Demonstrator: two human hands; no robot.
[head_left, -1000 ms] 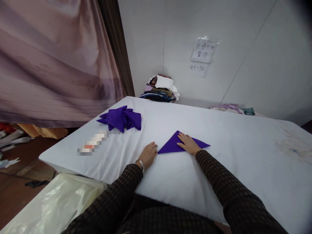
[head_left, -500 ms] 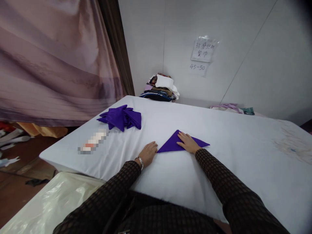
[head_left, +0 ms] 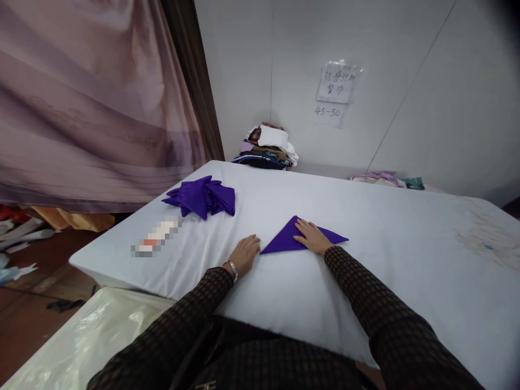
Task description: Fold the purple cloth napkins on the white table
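Note:
A purple cloth napkin (head_left: 283, 237), folded into a flat triangle, lies on the white-covered table (head_left: 377, 281) in front of me. My right hand (head_left: 312, 235) rests on top of it with the fingers stretched out and hides part of its right half. Beside the napkin's left corner, my left hand (head_left: 245, 253) lies on the tablecloth, fingers extended and holding nothing; the fingertips are very close to that corner. Farther left on the table sits a loose heap of purple folded napkins (head_left: 199, 196).
A blurred-out oblong item (head_left: 156, 236) lies near the table's left side. Behind the far edge stands a pile of folded fabrics (head_left: 268, 146), with more cloth (head_left: 377, 177) to its right. A plastic-covered surface (head_left: 109, 325) adjoins the front left; a curtain (head_left: 101, 108) hangs left.
Both hands hold nearly the same places, and the folded napkin lies as before. The whole view has shifted very slightly.

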